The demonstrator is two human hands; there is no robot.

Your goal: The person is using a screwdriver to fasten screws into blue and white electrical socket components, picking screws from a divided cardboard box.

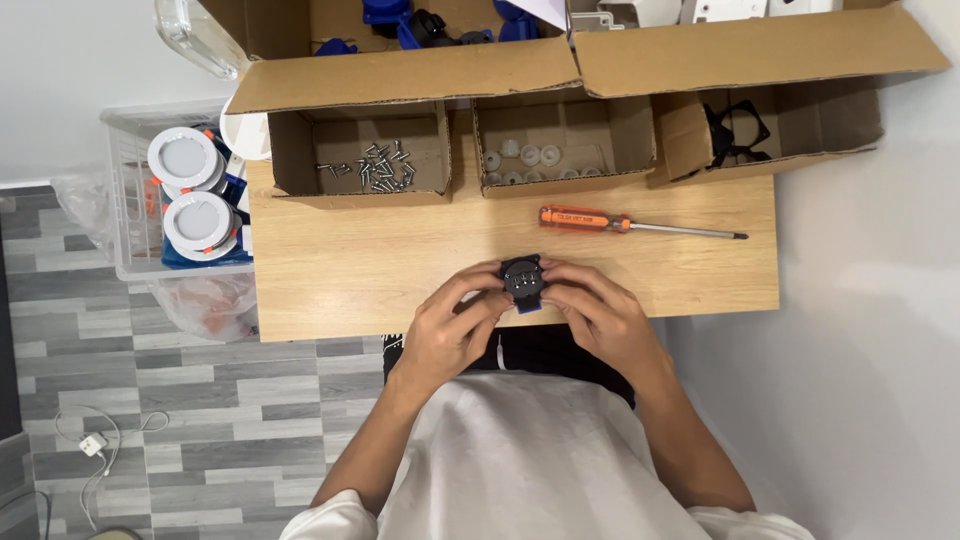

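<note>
both hands, left [455, 325] and right [600, 315], grip a round black part [522, 278] over the tabletop [400, 260]; best held level, fingertips clear of its face.

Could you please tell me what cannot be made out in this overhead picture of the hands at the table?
- Head view: the small black round part is mostly wrapped by the left hand and right hand; its underside is hidden.
- The screws in the left box are too small to count.
- The blue parts in the large carton are cut off by the top edge.
</note>
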